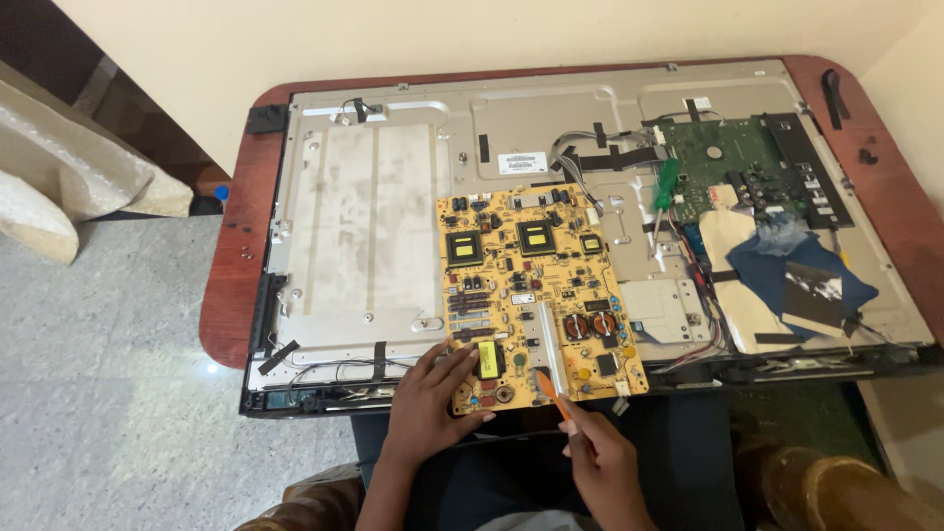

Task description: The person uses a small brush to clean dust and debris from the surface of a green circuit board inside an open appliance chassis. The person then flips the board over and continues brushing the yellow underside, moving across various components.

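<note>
Orange tool tip down on a loose yellow board

The left hand [433, 388] lies half open, fingers pinning the yellow circuit board's [539, 295] near-left corner on the opened screen's metal back panel [364, 226]. The right hand [600, 457] is closed around an orange-handled screwdriver [549, 391]; its tip is too small to place. A slip could gouge components, or skid the board.

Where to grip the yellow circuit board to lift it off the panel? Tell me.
Probably the yellow circuit board by its bare near-left edge, coming from the near side: the left hand rests there already, and parts crowd the board's middle.
</note>
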